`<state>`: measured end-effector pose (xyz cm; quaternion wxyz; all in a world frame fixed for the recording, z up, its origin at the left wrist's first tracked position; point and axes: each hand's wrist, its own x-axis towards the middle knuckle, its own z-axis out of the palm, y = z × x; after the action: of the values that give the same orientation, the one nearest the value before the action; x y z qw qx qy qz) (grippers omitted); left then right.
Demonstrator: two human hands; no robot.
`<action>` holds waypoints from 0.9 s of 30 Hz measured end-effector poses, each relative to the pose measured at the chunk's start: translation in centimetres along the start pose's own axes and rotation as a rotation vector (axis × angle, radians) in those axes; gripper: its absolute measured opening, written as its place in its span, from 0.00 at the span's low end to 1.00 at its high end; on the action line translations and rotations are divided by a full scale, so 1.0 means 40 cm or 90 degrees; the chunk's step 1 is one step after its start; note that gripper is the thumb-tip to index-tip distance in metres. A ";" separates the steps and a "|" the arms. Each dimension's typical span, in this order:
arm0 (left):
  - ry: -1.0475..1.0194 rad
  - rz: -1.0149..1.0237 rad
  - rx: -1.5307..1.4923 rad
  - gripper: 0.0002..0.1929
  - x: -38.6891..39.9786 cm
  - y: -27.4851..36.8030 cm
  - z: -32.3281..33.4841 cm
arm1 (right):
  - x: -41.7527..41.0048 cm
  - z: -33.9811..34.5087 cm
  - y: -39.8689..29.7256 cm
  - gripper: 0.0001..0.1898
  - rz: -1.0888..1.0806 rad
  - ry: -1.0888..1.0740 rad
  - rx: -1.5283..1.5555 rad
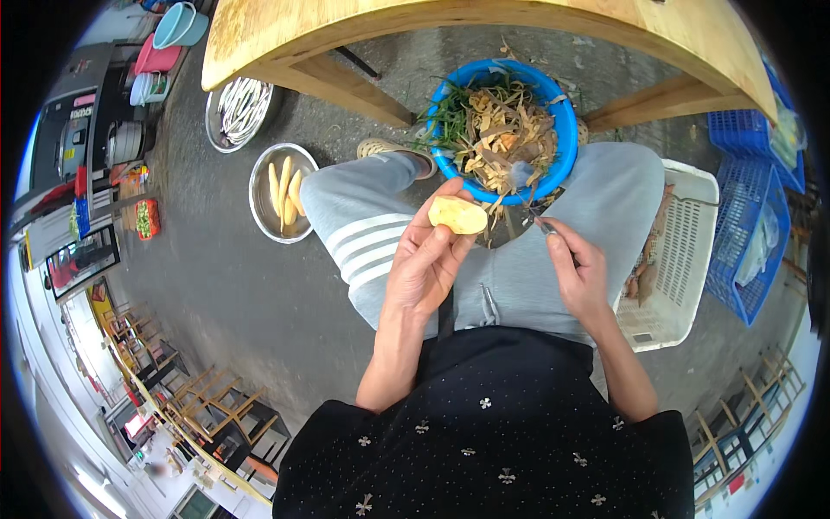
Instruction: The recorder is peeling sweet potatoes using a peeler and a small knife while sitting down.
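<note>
My left hand [421,269] holds a short, peeled yellow piece of root vegetable [458,215] between thumb and fingers, above my lap. To its right, my right hand [578,269] grips a small peeling tool [548,227] by its metal handle; the working end is small and blurred. Just beyond both hands, a blue plastic basin [568,139] stands on the floor between my legs. Brown and pale peelings [512,133] fill it, with green leafy scraps [454,120] on the left side.
Several long peeled roots [283,188] lie in a steel bowl [259,220] left of my knee. Behind it stands another steel bowl [217,133] of pale strips. A white plastic basket [690,259] holding brown roots [645,279] is at my right. Overhead projects a wooden table [454,16].
</note>
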<state>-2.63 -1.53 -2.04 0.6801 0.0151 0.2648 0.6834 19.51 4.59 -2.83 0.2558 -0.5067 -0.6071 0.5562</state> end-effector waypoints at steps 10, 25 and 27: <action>0.049 0.018 -0.031 0.29 0.002 0.001 -0.025 | 0.010 0.004 -0.098 0.17 -0.257 -0.078 -0.162; 0.080 -0.012 0.025 0.29 -0.007 -0.002 -0.040 | 0.035 0.007 -0.104 0.21 -0.401 -0.032 -0.360; 0.075 -0.002 0.031 0.28 -0.004 -0.003 -0.038 | 0.041 0.010 -0.103 0.21 -0.402 -0.021 -0.353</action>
<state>-3.06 -2.19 -3.33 0.6636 -0.0092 0.3212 0.6756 17.21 6.44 0.50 0.2583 -0.3363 -0.8632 0.2740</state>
